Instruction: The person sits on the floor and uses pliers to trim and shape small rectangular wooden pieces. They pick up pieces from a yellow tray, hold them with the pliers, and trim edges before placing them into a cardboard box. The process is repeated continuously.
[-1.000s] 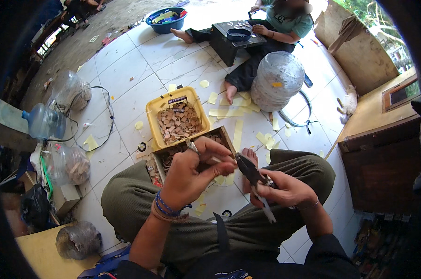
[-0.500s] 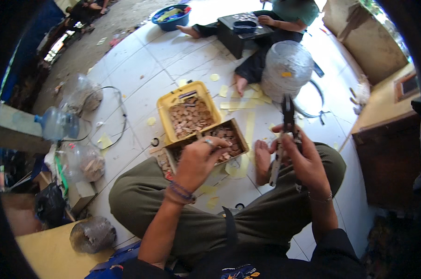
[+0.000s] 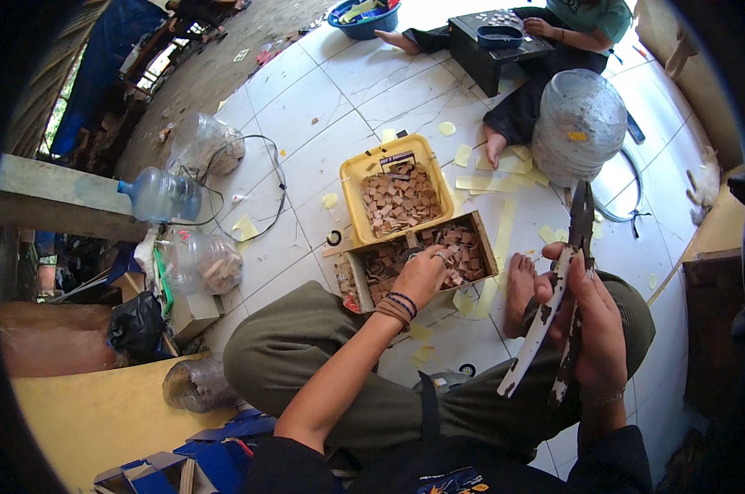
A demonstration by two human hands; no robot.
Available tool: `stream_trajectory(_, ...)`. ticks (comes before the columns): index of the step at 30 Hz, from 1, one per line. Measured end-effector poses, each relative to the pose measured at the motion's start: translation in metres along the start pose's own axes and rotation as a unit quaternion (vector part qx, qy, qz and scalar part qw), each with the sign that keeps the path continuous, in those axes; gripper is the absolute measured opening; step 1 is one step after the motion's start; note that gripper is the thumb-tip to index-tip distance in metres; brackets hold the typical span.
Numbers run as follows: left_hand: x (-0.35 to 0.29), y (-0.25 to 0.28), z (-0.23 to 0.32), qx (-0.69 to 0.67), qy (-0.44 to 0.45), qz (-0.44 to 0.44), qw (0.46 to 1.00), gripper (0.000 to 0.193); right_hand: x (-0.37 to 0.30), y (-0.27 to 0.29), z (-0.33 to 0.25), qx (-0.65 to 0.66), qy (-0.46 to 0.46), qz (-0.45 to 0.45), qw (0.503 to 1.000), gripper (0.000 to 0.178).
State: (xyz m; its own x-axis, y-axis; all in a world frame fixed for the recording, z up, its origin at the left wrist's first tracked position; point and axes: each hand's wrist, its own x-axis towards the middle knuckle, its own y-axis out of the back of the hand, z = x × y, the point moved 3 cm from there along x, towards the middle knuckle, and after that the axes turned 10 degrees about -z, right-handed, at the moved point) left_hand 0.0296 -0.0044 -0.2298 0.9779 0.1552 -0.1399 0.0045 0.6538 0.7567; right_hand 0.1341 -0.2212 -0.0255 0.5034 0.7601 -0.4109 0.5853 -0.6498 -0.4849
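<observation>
My right hand [image 3: 591, 317] is closed round a pair of pliers [image 3: 545, 325] with worn white-and-dark handles. Their dark jaws point up and away from me, and the handles stand apart. My left hand [image 3: 422, 278] is down in a wooden box [image 3: 486, 239], over its middle divider; the fingertips are hidden among small brown square tiles [image 3: 461, 251]. Whether those fingers hold a piece cannot be seen. Touching the box's far side is a yellow tub [image 3: 349, 193] full of similar light brown tiles [image 3: 397, 198].
Yellow paper strips [image 3: 504, 183] lie on the white tiled floor. A big clear plastic container [image 3: 578, 123] stands at far right, near another person seated by a dark low table [image 3: 481, 56]. Left are a blue water bottle [image 3: 162, 196], a black cable [image 3: 280, 181] and filled bags.
My left hand has lowered into the box from just above it. The pliers have tilted and their handles have spread apart. The whole view has shifted, so the scene sits further right.
</observation>
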Motion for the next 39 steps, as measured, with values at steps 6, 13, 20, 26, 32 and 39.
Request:
stream_trajectory(6, 0.025, 0.003, -0.031, 0.05, 0.022, -0.001, 0.999, 0.022, 0.008, -0.002, -0.003, 0.202, -0.037, 0.014, 0.979, 0.044)
stream_trajectory(13, 0.074, 0.037, -0.143, 0.018, 0.133, 0.039, 0.99, 0.023, 0.027, 0.0, -0.009, 0.33, -0.04, 0.156, 0.93, 0.04)
stream_trajectory(20, 0.118, 0.013, -0.269, 0.064, 0.268, 0.031, 0.961, 0.038, 0.05, 0.004, -0.02, 0.291, 0.014, 0.116, 0.95, 0.046)
stream_trajectory(26, 0.146, -0.015, -0.276, 0.083, 0.208, 0.092, 0.97, 0.039, 0.046, 0.013, -0.012, 0.311, 0.047, 0.157, 0.936, 0.045)
stream_trajectory(32, 0.136, -0.01, -0.286, -0.06, 0.265, 0.072, 0.96, 0.024, 0.04, 0.01, -0.008, 0.304, 0.051, 0.162, 0.937, 0.049)
stream_trajectory(39, 0.102, -0.008, -0.297, -0.176, 0.336, 0.06, 0.923, 0.025, 0.039, 0.003, -0.005, 0.324, 0.062, 0.127, 0.935, 0.05)
